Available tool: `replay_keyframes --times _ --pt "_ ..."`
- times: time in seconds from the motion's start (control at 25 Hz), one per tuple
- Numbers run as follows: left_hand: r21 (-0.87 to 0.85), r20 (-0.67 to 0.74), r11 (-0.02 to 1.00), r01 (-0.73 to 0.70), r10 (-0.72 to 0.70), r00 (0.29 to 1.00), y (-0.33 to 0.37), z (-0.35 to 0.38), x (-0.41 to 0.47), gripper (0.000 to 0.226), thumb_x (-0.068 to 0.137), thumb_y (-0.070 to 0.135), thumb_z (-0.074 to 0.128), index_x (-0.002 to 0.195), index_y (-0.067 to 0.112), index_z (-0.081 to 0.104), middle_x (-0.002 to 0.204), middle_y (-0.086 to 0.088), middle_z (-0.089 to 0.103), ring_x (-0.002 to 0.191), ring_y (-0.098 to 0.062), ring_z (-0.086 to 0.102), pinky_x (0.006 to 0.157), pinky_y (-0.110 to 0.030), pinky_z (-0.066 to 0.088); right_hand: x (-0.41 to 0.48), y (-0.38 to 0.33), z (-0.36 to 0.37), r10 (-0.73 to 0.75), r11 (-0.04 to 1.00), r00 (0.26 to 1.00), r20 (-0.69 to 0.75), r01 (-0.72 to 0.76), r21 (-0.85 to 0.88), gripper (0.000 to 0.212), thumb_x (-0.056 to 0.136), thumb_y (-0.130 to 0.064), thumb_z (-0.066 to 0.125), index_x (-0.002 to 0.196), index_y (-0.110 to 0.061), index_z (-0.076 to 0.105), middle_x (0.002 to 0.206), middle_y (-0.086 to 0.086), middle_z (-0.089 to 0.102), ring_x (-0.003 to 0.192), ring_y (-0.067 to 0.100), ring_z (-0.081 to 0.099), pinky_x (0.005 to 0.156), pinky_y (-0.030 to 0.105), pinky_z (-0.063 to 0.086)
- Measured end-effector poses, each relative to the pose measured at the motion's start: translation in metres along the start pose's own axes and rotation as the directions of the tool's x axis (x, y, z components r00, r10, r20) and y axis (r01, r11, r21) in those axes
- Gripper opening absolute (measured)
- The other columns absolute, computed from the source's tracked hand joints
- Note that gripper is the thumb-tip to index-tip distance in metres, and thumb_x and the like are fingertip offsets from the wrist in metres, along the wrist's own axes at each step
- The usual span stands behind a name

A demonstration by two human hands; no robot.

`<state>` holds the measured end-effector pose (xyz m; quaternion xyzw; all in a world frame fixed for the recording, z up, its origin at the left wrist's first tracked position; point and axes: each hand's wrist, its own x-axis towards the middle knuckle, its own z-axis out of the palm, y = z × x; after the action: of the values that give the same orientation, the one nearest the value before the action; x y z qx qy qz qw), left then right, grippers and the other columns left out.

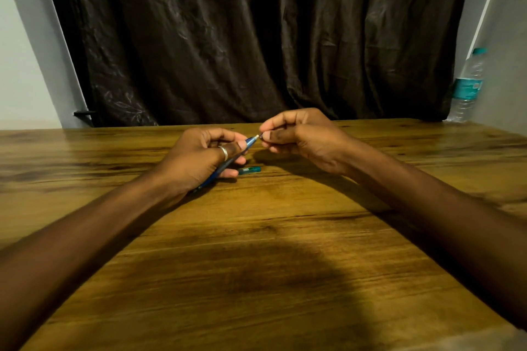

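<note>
A blue pen [231, 158] points up and to the right above the wooden table [256, 251]. My left hand [199, 159], with a ring on one finger, grips its barrel. My right hand [296, 134] pinches the pen's small tip end between thumb and forefinger; the tip itself is mostly hidden by the fingers. A short teal pen cap [250, 170] lies flat on the table just below and between the hands, touching neither.
A dark curtain [256, 37] hangs behind the table's far edge. A clear water bottle [467, 88] with a teal label stands at the far right corner against the wall. A dark shadow covers the near table.
</note>
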<state>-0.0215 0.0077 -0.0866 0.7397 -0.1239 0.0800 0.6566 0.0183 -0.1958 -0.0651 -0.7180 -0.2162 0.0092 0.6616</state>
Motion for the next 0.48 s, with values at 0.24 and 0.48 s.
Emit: replay_keyframes --times 0.24,0.48 --pt "-0.015 0.015 1.000 -0.012 0.013 1.000 0.0003 0.0000 -0.0002 0.008 0.092 0.014 0.072 0.098 0.016 0.076 0.081 -0.001 0.079 0.075 -0.008 0.076 0.058 -0.021 0.062 -0.0041 -0.0036 0.0040 -0.005 1.000 1.000 -0.009 0.005 0.030 0.013 0.090 0.010 0.064 0.098 0.002 0.069 0.084 0.013 0.071 0.075 0.014 0.072 0.072 0.023 0.060" --pt "0.016 0.030 1.000 -0.011 0.011 0.999 0.0013 0.0005 -0.0015 0.010 0.092 0.011 0.070 0.093 0.019 0.076 0.085 0.000 0.080 0.076 -0.008 0.076 0.059 -0.022 0.063 -0.0074 -0.0047 0.0071 -0.004 1.000 1.000 0.031 0.004 0.019 0.015 0.091 0.010 0.064 0.095 -0.003 0.069 0.081 0.012 0.074 0.076 0.016 0.075 0.074 0.027 0.061"
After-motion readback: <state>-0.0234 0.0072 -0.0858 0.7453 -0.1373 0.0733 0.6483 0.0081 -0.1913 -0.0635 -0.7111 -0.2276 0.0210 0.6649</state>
